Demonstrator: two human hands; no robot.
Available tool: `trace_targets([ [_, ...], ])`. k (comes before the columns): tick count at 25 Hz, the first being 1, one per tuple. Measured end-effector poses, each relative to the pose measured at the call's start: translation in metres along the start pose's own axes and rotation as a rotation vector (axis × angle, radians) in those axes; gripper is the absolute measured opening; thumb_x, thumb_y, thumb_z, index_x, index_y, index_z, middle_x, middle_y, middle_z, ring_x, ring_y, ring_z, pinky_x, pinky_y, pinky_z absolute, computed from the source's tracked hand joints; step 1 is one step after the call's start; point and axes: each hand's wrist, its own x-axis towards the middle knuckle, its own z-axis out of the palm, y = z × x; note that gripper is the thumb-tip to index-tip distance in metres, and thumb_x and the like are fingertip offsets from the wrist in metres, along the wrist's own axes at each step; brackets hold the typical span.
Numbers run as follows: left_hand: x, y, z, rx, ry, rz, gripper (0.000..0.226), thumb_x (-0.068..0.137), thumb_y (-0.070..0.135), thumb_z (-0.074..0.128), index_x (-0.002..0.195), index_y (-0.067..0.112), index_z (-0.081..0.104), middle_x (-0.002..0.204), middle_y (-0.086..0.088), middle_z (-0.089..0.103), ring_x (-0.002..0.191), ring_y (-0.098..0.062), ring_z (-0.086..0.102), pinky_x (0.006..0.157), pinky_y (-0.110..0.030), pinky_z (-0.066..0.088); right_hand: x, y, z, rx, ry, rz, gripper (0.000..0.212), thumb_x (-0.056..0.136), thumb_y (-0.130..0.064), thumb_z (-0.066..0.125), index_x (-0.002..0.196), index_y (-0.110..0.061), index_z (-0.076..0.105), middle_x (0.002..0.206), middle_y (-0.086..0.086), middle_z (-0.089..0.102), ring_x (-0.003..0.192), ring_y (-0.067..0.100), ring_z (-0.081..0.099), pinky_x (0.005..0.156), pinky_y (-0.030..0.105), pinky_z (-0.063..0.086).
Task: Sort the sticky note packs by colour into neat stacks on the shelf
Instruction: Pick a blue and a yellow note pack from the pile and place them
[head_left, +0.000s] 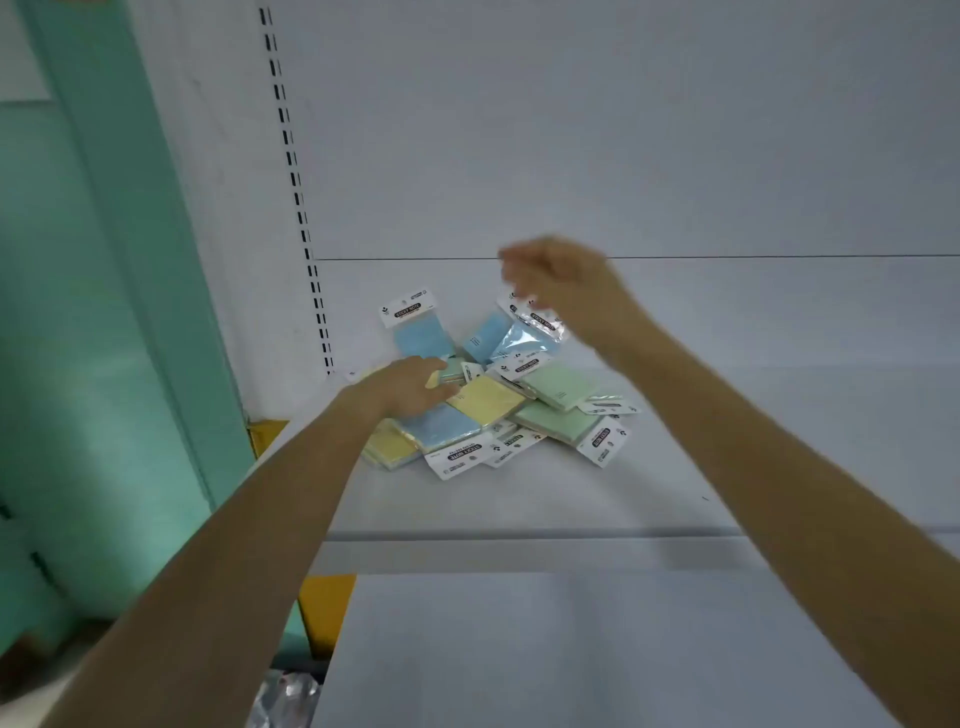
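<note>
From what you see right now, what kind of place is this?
Probably a shop or its stockroom: a white shelf with a slotted upright strip on the back panel, and a heap of sticky note packs in retail hang-tag wrapping.

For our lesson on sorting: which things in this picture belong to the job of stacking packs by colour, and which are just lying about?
Belong to the job: blue packs, yellow packs, green packs, shelf, left hand, right hand.
Just there: teal pillar, slotted upright, yellow piece.
</note>
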Motion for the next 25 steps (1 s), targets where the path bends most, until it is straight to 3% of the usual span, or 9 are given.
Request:
trace_targets([
  [4,-0.011,-0.009,0.007,-0.026,-0.097,-0.048,0.067,0.085,0.053,0.052,0.140,0.020,0.034,0.145,-0.006,0.042,0.129,-0.024,0.044,0.102,-0.033,0.036,-0.015,0.083,0.029,-0.624,-0.219,0.378,0.032,0.085,-0.028,0.060,0.114,-0.015,0.059,0.112,0.010,0.061,0.099,0.020,0.056,0.082,0.025,0.039],
  [7,-0.012,-0.015,0.008,-0.073,-0.152,-0.082,0.070,0.078,0.056,0.059,0.136,0.025,0.037,0.139,-0.007,0.048,0.123,-0.022,0.048,0.095,-0.030,0.038,-0.012,0.113,0.036,-0.809,-0.340,0.435,0.039,0.089,-0.028,0.051,0.127,-0.017,0.050,0.131,0.013,0.051,0.119,0.026,0.047,0.097,0.033,0.038],
  [10,-0.014,-0.018,0.002,-0.092,-0.041,-0.060,0.073,0.074,0.048,0.069,0.136,0.025,0.039,0.130,-0.007,0.052,0.112,-0.020,0.051,0.088,-0.028,0.039,-0.010,0.127,0.047,-1.043,-0.449,0.431,0.040,0.093,-0.033,0.038,0.131,-0.027,0.045,0.137,0.013,0.039,0.128,0.034,0.030,0.104,0.046,0.031],
  [13,-0.016,-0.025,-0.009,-0.151,0.020,-0.023,0.064,0.074,0.035,0.073,0.131,0.024,0.046,0.108,-0.003,0.052,0.092,-0.014,0.049,0.071,-0.022,0.040,-0.015,0.128,0.047,-1.031,-0.485,0.435,0.040,0.094,-0.026,0.032,0.131,-0.035,0.045,0.141,0.005,0.036,0.127,0.033,0.026,0.103,0.045,0.027],
  [15,-0.018,-0.032,-0.016,-0.256,0.011,-0.054,0.043,0.075,0.029,0.074,0.113,0.023,0.055,0.097,-0.002,0.052,0.080,-0.014,0.052,0.059,-0.019,0.041,-0.018,0.126,0.046,-1.003,-0.488,0.435,0.044,0.091,-0.018,0.032,0.129,-0.036,0.046,0.141,0.000,0.040,0.124,0.031,0.031,0.100,0.041,0.030],
  [17,-0.021,-0.038,-0.020,-0.456,0.051,-0.136,0.025,0.075,0.021,0.074,0.089,0.019,0.053,0.088,-0.002,0.053,0.074,-0.015,0.054,0.057,-0.022,0.045,-0.018,0.123,0.047,-0.959,-0.467,0.439,0.046,0.088,-0.011,0.033,0.123,-0.033,0.053,0.136,-0.001,0.048,0.121,0.029,0.041,0.095,0.038,0.036],
  [20,-0.027,-0.048,-0.021,-0.759,0.181,-0.290,0.026,0.079,0.011,0.067,0.071,0.017,0.044,0.082,-0.005,0.053,0.069,-0.013,0.055,0.056,-0.025,0.049,-0.020,0.118,0.054,-0.896,-0.294,0.487,0.031,0.086,-0.018,0.041,0.107,-0.023,0.062,0.120,0.005,0.059,0.110,0.026,0.054,0.082,0.033,0.041],
  [23,-0.038,-0.054,-0.018,-0.888,0.181,-0.362,0.019,0.082,0.007,0.060,0.092,0.019,0.049,0.084,-0.003,0.054,0.071,-0.011,0.055,0.052,-0.023,0.049,-0.017,0.114,0.059,-0.774,-0.173,0.610,0.034,0.081,-0.019,0.058,0.114,-0.018,0.056,0.126,0.009,0.049,0.103,0.025,0.056,0.078,0.030,0.044],
  [25,-0.044,-0.057,-0.015,-0.953,0.163,-0.321,0.037,0.084,0.004,0.055,0.111,0.028,0.045,0.085,-0.001,0.055,0.074,-0.011,0.056,0.051,-0.024,0.051,-0.013,0.109,0.061,-0.670,-0.115,0.715,0.045,0.077,-0.013,0.064,0.120,-0.019,0.051,0.132,0.012,0.038,0.096,0.025,0.055,0.072,0.027,0.043],
])
